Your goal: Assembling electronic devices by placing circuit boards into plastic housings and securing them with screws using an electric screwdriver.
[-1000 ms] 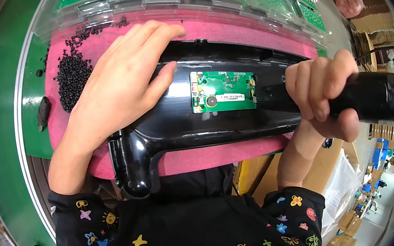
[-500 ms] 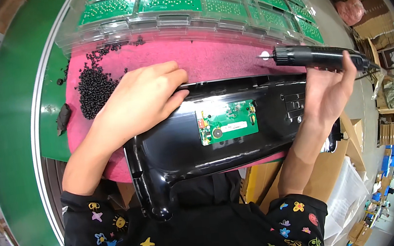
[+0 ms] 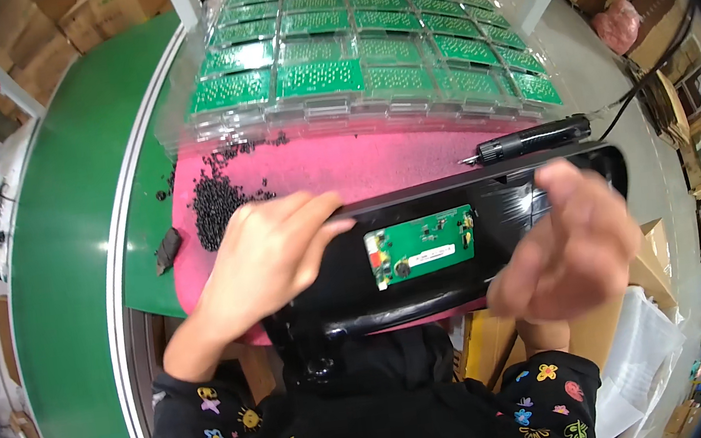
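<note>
A glossy black plastic housing (image 3: 338, 295) lies tilted across the front of me, its inner side facing up. Inside it sits a green circuit board (image 3: 424, 247) with a white label strip and a round black part. My left hand (image 3: 272, 255) is closed on the housing's far rim near its left end. Over the housing's right part is my right hand (image 3: 577, 244), smeared by motion, so its grip and any contact are unclear. A black electric screwdriver (image 3: 533, 141) lies beyond the housing on the pink mat (image 3: 412, 152), its tip pointing left.
Small black screws (image 3: 218, 209) are heaped on the mat's left side, with a dark lump (image 3: 168, 250) beside them. Clear plastic trays of green circuit boards (image 3: 320, 78) stand behind. A green work surface (image 3: 69, 280) runs along the left; cardboard boxes (image 3: 481, 352) stand below right.
My right hand has let go of the screwdriver, which now lies on the mat, and has come nearer over the housing. The housing's far edge is raised more; my left hand stays on it.
</note>
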Action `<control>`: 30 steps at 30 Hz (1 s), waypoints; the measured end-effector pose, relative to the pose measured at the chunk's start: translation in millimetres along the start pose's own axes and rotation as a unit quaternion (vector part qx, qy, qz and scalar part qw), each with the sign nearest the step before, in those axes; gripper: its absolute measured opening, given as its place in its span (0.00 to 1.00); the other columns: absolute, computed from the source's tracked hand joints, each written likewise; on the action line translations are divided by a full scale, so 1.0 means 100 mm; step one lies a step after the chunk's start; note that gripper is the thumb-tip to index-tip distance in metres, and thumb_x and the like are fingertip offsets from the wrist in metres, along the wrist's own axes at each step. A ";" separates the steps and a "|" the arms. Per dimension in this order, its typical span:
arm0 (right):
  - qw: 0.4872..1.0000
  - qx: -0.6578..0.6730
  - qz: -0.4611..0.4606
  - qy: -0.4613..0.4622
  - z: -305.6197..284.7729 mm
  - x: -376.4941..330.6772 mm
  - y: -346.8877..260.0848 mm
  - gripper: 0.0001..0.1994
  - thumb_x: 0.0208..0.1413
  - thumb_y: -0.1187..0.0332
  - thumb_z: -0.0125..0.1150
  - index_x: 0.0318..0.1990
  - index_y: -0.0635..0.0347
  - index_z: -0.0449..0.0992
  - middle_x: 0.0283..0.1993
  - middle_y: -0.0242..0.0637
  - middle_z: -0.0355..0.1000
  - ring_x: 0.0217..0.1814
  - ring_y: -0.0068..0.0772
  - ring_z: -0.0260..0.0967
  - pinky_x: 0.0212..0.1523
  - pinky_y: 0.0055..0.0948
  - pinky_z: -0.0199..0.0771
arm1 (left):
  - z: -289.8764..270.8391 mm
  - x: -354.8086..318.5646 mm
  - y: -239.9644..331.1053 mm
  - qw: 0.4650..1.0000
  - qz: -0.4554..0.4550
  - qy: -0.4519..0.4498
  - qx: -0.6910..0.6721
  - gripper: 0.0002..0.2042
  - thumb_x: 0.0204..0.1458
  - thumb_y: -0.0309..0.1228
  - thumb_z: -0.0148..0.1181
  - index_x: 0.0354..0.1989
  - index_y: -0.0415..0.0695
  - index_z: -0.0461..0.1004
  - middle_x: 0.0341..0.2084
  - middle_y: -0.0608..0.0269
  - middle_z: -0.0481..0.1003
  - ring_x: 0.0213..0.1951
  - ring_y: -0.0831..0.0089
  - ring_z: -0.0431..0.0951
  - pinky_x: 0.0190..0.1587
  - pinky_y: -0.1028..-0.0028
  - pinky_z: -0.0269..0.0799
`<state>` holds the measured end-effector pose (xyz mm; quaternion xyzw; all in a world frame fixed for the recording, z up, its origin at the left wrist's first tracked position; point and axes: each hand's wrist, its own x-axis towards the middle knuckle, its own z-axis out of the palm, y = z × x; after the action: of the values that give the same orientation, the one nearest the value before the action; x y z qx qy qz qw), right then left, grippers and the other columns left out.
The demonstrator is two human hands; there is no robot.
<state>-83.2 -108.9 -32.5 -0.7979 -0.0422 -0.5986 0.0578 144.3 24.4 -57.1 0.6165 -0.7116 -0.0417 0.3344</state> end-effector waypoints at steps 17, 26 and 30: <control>0.979 -0.035 -0.040 -0.197 -0.06 -0.32 0.02 0.08 0.47 0.70 0.64 0.36 0.55 0.76 0.38 0.31 0.72 0.39 0.34 0.69 0.39 0.36 0.70 | -1.09 -1.60 -0.63 0.605 -0.355 0.627 -0.339 0.18 0.50 0.37 0.61 0.45 0.37 0.75 0.42 0.56 0.79 0.41 0.62 0.80 0.46 0.64 0.78; 0.935 -0.230 0.082 -0.258 -1.00 -0.65 0.21 0.10 0.46 0.69 0.59 0.39 0.55 0.75 0.44 0.33 0.72 0.49 0.34 0.70 0.54 0.35 0.59 | -1.19 -1.69 -1.03 0.691 -0.194 0.600 -0.353 0.18 0.48 0.41 0.63 0.41 0.41 0.77 0.45 0.52 0.76 0.52 0.52 0.70 0.59 0.47 0.62; 0.868 -0.433 0.205 -0.131 -1.95 -0.92 0.20 0.15 0.46 0.73 0.58 0.45 0.57 0.72 0.44 0.36 0.70 0.51 0.37 0.68 0.56 0.39 0.60 | -1.17 -1.69 -1.28 0.597 -0.207 0.634 -0.445 0.12 0.51 0.37 0.61 0.37 0.41 0.75 0.43 0.52 0.74 0.51 0.56 0.70 0.56 0.49 0.65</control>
<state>-291.6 -156.9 -68.0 -0.8044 0.3790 -0.4214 -0.1783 317.4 188.5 -98.5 0.3933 -0.0665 -0.0201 0.9168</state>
